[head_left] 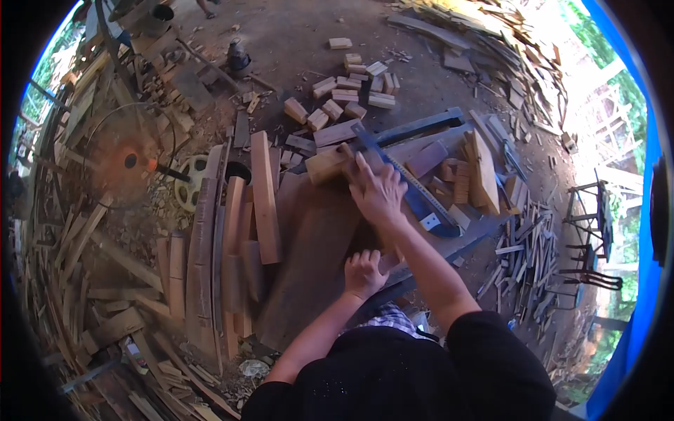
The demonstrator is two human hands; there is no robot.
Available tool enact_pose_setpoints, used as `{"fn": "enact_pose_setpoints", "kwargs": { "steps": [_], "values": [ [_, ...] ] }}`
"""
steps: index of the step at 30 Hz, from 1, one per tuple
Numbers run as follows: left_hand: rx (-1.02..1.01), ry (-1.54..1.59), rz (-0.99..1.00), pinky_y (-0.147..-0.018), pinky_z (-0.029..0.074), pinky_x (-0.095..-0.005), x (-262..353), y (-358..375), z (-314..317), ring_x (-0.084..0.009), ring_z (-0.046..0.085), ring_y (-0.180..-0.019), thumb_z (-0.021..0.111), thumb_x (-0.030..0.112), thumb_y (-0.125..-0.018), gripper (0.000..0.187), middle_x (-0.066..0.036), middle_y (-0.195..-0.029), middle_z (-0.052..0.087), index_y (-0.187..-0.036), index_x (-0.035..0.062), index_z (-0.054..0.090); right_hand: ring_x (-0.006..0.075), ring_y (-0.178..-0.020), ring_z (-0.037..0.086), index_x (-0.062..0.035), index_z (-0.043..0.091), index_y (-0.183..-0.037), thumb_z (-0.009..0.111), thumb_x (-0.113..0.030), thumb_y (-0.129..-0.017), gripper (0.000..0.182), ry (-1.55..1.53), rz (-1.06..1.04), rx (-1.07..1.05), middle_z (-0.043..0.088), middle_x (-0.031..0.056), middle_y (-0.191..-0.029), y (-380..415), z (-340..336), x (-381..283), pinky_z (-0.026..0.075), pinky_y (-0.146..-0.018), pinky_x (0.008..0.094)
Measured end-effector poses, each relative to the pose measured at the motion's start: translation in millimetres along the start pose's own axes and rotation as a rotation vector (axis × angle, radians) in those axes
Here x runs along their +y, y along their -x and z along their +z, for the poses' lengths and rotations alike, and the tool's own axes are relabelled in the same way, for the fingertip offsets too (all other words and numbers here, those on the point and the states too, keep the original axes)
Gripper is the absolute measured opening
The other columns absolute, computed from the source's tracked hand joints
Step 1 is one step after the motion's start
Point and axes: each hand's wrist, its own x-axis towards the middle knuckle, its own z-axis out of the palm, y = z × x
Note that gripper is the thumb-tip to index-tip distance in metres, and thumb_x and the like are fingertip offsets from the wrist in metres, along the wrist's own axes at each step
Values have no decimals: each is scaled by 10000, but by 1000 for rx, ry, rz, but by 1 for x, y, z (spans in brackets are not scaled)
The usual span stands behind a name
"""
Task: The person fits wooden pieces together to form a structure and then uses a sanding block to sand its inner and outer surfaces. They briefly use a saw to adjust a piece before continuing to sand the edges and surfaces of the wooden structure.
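Observation:
My right hand [378, 193] reaches forward over the workbench and lies on a short wooden block [328, 164], fingers spread over its near end. A blue metal square [414, 193] with a ruler edge lies just right of that hand. My left hand [365, 272] rests closer to me on the near edge of a wide dark plank [309, 259], fingers curled on the wood, holding nothing I can make out.
Long boards [265, 196] lie stacked left of the plank. Cut blocks [351, 88] are scattered on the dirt floor beyond. Upright offcuts [483, 172] stand at the bench's right. A standing fan [130, 158] is at left, scrap wood piles all around.

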Motion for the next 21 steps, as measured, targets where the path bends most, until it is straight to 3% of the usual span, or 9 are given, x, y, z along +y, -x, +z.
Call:
{"fn": "enact_pose_setpoints", "kwargs": {
  "steps": [5, 7, 10, 12, 14, 16, 19, 21],
  "values": [
    [-62, 32, 16, -701, 470, -458, 6, 6, 1, -311, 618, -834, 819, 303, -658, 415, -105, -919, 627, -978, 116, 631, 449, -1131, 453, -338, 359, -1534, 703, -369, -844, 771, 72, -17, -26, 408, 299, -1293, 131, -30, 34, 360, -909, 558],
    [52, 32, 76, -675, 456, -454, 6, 24, 20, -302, 608, -815, 809, 292, -669, 416, -101, -918, 624, -999, 107, 634, 481, -1166, 427, -344, 343, -1542, 702, -361, -852, 778, 110, 23, -143, 376, 328, -1321, 151, -36, 35, 346, -936, 567],
    [-54, 53, 20, -708, 460, -425, 16, 29, 4, -292, 618, -855, 756, 288, -729, 384, -102, -936, 623, -1047, 101, 647, 505, -1179, 423, -335, 357, -1532, 675, -379, -879, 727, 64, 67, -16, 386, 342, -1319, 113, -18, 27, 341, -955, 593],
    [-94, 19, -19, -745, 460, -428, 19, 26, 5, -296, 628, -877, 744, 283, -742, 370, -104, -946, 632, -1053, 105, 655, 463, -1183, 437, -322, 401, -1499, 669, -394, -866, 692, 51, 64, 142, 420, 307, -1300, 45, 6, 13, 351, -928, 573],
    [-138, -19, -49, -781, 460, -430, 20, 21, 1, -299, 637, -899, 732, 279, -754, 356, -107, -956, 640, -1059, 108, 662, 464, -1204, 438, -321, 403, -1492, 649, -400, -875, 669, 7, 41, 165, 431, 304, -1298, -20, 20, -6, 348, -957, 582],
    [-290, -105, -104, -857, 442, -449, 25, 17, -7, -308, 650, -945, 723, 261, -763, 339, -117, -977, 662, -1069, 121, 679, 460, -1196, 447, -332, 401, -1492, 641, -405, -879, 662, 31, 41, 13, 434, 293, -1308, -53, 18, -20, 348, -958, 573],
    [-332, -100, -118, -901, 414, -477, 27, 14, -12, -308, 655, -945, 711, 253, -774, 321, -129, -984, 674, -1068, 129, 688, 453, -1200, 451, -340, 408, -1487, 647, -426, -870, 667, 3, 18, 95, 438, 278, -1317, -18, 15, 0, 346, -960, 579],
    [-233, -54, -73, -855, 441, -463, 20, 22, -1, -306, 659, -931, 725, 244, -754, 345, -128, -975, 675, -1076, 131, 678, 448, -1185, 455, -332, 422, -1489, 685, -417, -840, 705, 1, 17, 45, 445, 266, -1299, 46, 1, 31, 355, -938, 574]
  ]
}}
